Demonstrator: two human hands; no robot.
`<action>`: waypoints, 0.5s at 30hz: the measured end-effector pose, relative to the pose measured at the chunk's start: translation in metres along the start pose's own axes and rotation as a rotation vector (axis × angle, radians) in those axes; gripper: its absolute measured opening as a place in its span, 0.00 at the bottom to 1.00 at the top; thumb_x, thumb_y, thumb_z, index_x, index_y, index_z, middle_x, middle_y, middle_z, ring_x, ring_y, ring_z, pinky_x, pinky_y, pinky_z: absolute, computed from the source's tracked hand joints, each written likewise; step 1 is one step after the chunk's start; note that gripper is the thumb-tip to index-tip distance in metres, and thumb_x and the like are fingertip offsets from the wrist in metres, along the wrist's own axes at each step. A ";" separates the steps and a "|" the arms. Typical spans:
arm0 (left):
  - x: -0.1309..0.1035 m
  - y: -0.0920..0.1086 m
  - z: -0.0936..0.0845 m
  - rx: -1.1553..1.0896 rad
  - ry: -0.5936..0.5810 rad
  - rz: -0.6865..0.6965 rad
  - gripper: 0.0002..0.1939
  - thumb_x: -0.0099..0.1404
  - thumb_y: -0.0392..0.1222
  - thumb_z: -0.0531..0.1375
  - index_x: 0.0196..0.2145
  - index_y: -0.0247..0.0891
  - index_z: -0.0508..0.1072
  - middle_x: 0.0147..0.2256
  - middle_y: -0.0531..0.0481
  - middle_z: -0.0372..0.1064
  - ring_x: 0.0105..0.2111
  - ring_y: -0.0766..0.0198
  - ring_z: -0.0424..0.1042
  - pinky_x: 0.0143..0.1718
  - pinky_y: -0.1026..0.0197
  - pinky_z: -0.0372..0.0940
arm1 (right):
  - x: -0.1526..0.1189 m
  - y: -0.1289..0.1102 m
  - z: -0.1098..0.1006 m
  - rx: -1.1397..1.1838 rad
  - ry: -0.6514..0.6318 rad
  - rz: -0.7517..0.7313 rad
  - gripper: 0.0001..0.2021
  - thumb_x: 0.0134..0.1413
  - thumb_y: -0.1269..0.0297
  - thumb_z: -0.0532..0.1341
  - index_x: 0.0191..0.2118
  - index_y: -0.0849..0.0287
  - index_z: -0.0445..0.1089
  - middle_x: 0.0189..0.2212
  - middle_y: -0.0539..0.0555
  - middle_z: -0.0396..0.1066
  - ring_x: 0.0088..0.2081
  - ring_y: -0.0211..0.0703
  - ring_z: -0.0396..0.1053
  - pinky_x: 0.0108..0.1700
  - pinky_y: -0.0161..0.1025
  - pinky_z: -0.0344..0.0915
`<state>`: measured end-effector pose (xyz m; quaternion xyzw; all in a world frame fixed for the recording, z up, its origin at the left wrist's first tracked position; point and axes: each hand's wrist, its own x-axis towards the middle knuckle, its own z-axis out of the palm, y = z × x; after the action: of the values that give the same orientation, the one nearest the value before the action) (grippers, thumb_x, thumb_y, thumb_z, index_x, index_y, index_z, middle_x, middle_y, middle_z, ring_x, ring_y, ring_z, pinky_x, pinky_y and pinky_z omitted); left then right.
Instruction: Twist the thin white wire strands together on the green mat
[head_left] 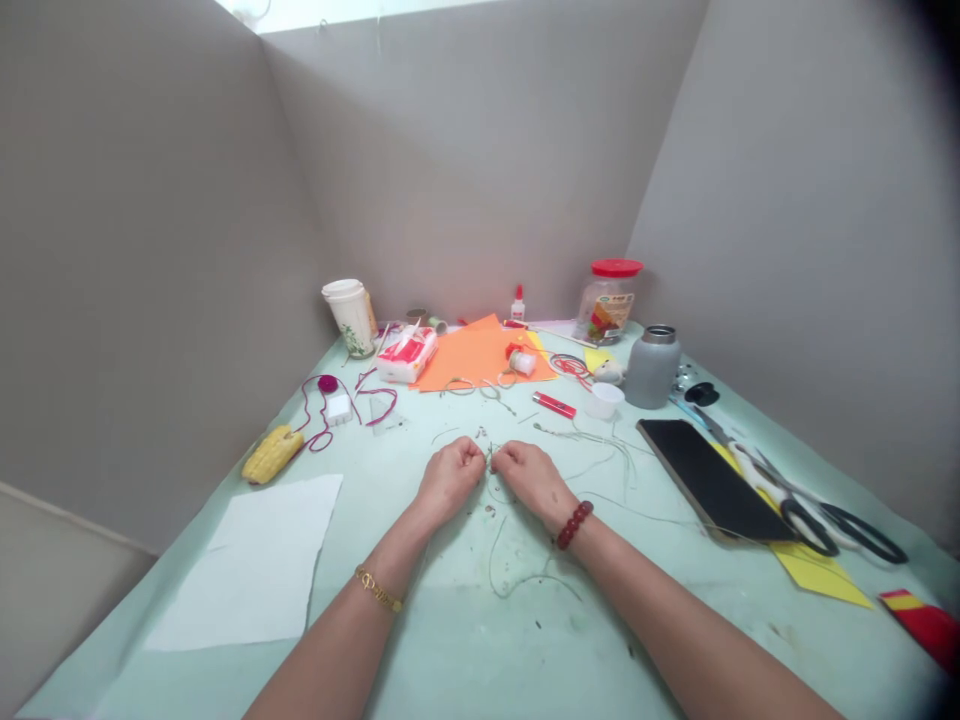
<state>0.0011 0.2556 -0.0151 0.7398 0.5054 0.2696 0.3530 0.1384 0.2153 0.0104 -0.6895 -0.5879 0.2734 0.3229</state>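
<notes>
My left hand [452, 478] and my right hand [534, 480] meet almost knuckle to knuckle over the middle of the table. Both are closed in a pinch on a thin green cord [495, 560], whose loose end curls on the table below them. Another length of it trails off to the right, toward the phone. What exactly lies between the fingertips is small and partly hidden. Beyond my right hand are several more green cords [619, 440] and a red lighter [553, 404].
A white sheet [247, 570] and a yellow corn-shaped thing [272, 455] lie left. Orange paper [465, 355], a tissue pack [407, 355] and a lidded cup [350, 318] stand behind. To the right are a grey bottle [653, 370], a black phone [712, 480], scissors [817, 500] and a red-lidded jar [607, 305].
</notes>
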 end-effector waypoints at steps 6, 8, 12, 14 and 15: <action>0.000 0.000 0.000 0.005 -0.021 -0.001 0.10 0.58 0.42 0.50 0.30 0.37 0.68 0.22 0.55 0.64 0.22 0.70 0.59 0.23 0.68 0.50 | 0.014 0.001 0.002 0.088 -0.032 0.107 0.09 0.44 0.63 0.53 0.19 0.61 0.61 0.16 0.47 0.57 0.20 0.32 0.52 0.22 0.31 0.47; 0.000 0.002 -0.001 0.015 -0.028 0.000 0.10 0.57 0.41 0.50 0.30 0.37 0.69 0.23 0.54 0.64 0.22 0.70 0.59 0.23 0.68 0.50 | 0.016 0.000 0.003 0.109 -0.039 0.121 0.07 0.42 0.65 0.54 0.20 0.62 0.62 0.16 0.47 0.57 0.19 0.31 0.52 0.21 0.30 0.47; -0.001 0.006 -0.003 0.036 -0.042 -0.001 0.09 0.58 0.42 0.51 0.29 0.37 0.69 0.24 0.53 0.66 0.23 0.70 0.59 0.24 0.68 0.50 | 0.015 -0.004 0.003 0.169 -0.077 0.169 0.05 0.40 0.67 0.53 0.20 0.61 0.60 0.14 0.44 0.52 0.16 0.29 0.47 0.19 0.31 0.44; -0.001 0.007 -0.003 0.047 -0.049 -0.003 0.10 0.58 0.42 0.50 0.29 0.36 0.68 0.25 0.53 0.66 0.24 0.70 0.59 0.24 0.68 0.50 | 0.013 -0.007 0.002 0.203 -0.079 0.207 0.04 0.40 0.68 0.53 0.20 0.61 0.59 0.13 0.43 0.50 0.15 0.29 0.46 0.19 0.31 0.43; -0.001 0.007 -0.003 0.051 -0.053 -0.004 0.10 0.58 0.42 0.50 0.29 0.36 0.68 0.24 0.53 0.65 0.23 0.70 0.58 0.24 0.68 0.49 | 0.012 -0.008 0.002 0.217 -0.075 0.225 0.04 0.39 0.69 0.53 0.20 0.61 0.59 0.12 0.43 0.49 0.15 0.28 0.46 0.19 0.31 0.43</action>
<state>0.0026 0.2540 -0.0074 0.7544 0.5041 0.2364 0.3477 0.1338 0.2283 0.0152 -0.7012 -0.4856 0.3953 0.3409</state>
